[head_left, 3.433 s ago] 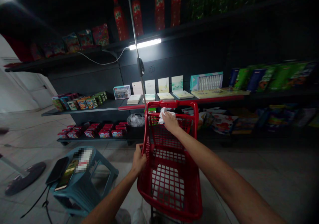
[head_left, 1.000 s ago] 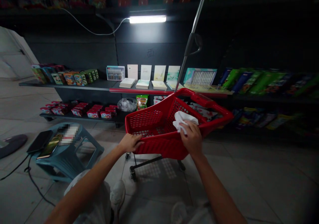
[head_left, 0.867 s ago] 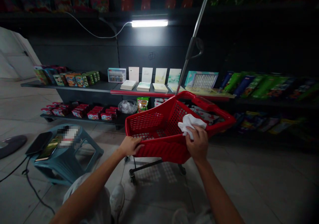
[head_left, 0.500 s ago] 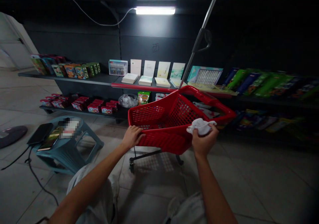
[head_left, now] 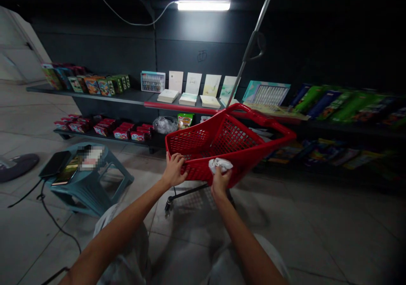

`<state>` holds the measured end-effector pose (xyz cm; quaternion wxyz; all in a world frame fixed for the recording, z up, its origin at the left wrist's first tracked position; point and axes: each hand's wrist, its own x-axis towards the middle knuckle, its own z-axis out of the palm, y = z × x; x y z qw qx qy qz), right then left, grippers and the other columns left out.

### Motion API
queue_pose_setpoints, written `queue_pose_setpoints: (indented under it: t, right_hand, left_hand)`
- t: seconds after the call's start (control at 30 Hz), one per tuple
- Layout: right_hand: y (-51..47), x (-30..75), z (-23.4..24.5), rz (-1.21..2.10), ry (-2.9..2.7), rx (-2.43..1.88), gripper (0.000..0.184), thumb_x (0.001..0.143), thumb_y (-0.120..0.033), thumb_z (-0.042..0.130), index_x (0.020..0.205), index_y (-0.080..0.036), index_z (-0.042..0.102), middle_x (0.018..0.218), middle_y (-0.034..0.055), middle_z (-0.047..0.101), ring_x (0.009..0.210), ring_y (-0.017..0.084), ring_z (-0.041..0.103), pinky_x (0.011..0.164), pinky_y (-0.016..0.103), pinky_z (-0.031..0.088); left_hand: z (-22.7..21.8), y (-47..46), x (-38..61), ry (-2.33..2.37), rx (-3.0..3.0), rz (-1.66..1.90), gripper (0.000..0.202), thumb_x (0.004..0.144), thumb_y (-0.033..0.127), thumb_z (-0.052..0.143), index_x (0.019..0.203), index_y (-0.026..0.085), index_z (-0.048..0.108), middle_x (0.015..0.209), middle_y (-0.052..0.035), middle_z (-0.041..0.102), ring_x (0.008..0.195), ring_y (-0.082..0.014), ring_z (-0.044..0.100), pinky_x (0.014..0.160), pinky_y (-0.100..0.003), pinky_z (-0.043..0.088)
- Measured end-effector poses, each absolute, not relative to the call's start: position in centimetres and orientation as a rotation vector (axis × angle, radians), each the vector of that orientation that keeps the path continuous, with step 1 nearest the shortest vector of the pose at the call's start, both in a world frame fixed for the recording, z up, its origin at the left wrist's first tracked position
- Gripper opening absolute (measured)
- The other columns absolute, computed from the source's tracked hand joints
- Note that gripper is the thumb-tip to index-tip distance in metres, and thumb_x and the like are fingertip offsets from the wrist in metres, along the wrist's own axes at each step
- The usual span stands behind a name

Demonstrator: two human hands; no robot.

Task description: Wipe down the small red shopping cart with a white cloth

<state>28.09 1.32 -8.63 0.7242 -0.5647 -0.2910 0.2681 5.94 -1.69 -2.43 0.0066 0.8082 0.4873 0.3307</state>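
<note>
A red plastic shopping cart basket [head_left: 203, 141] on a wheeled frame stands in front of me, tilted, its right end raised. My left hand [head_left: 174, 171] grips the basket's near left rim. My right hand [head_left: 220, 182] is closed on a crumpled white cloth [head_left: 220, 164] and presses it against the outside of the basket's near wall. A metal pole with a handle [head_left: 253, 44] rises from the cart's far side.
A teal plastic stool [head_left: 89, 179] with phones on it stands at left, a cable trailing on the tiled floor. Dark shelves [head_left: 127, 97] behind hold boxes, notebooks and packets under a lit tube lamp [head_left: 204, 5]. My knees show at the bottom.
My right hand has carried the cloth from the basket's right rim down and left onto its outer near wall. My left hand has kept its grip on the rim.
</note>
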Motion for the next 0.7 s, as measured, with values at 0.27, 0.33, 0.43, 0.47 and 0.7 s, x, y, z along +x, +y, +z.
queue_pose_setpoints:
  t: [0.27, 0.33, 0.43, 0.47, 0.7]
  right_hand:
    - [-0.7, 21.8, -8.7, 0.873, -0.601, -1.163, 0.048, 0.072, -0.038, 0.067, 0.116, -0.02, 0.062, 0.115, 0.0066, 0.073, 0.104, 0.021, 0.069, 0.087, 0.031, 0.058]
    - [-1.9, 19.8, -8.8, 1.038, -0.624, -1.12, 0.048, 0.069, -0.035, 0.071, 0.114, -0.021, 0.063, 0.112, 0.0058, 0.074, 0.101, 0.021, 0.07, 0.082, 0.029, 0.059]
    - [-3.7, 16.9, -8.9, 1.286, -0.603, -1.016, 0.049, 0.065, -0.035, 0.076, 0.111, -0.022, 0.063, 0.11, 0.0054, 0.075, 0.098, 0.021, 0.072, 0.076, 0.028, 0.06]
    - [-4.1, 16.2, -8.9, 1.341, -0.581, -0.995, 0.048, 0.066, -0.036, 0.077, 0.11, -0.022, 0.063, 0.109, 0.0048, 0.075, 0.097, 0.021, 0.072, 0.074, 0.028, 0.06]
    - [-4.1, 16.3, -7.4, 1.446, -0.391, -0.941, 0.038, 0.065, -0.032, 0.081, 0.098, -0.021, 0.065, 0.098, 0.0022, 0.076, 0.091, 0.018, 0.074, 0.074, 0.028, 0.062]
  left_hand:
    - [-2.2, -1.0, 3.8, 1.402, 2.489, 0.982, 0.035, 0.081, 0.028, 0.057, 0.115, 0.022, 0.059, 0.124, -0.0115, 0.066, 0.128, -0.0323, 0.05, 0.127, -0.068, -0.002]
    - [-2.1, -1.1, 3.8, 1.398, 2.47, 0.972, 0.033, 0.082, 0.028, 0.055, 0.114, 0.022, 0.059, 0.122, -0.011, 0.066, 0.126, -0.032, 0.051, 0.127, -0.068, -0.002]
    - [-2.0, -1.4, 4.1, 1.408, 2.462, 0.951, 0.032, 0.083, 0.027, 0.053, 0.114, 0.022, 0.059, 0.119, -0.0107, 0.067, 0.125, -0.032, 0.052, 0.127, -0.067, -0.003]
    - [-2.0, -1.5, 4.2, 1.409, 2.468, 0.942, 0.032, 0.084, 0.027, 0.053, 0.115, 0.022, 0.059, 0.118, -0.0107, 0.067, 0.124, -0.0319, 0.052, 0.128, -0.067, -0.002]
    - [-1.7, -1.3, 3.4, 1.366, 2.523, 0.887, 0.028, 0.097, 0.039, 0.05, 0.115, 0.021, 0.062, 0.114, -0.0096, 0.067, 0.119, -0.0281, 0.055, 0.128, -0.064, 0.005]
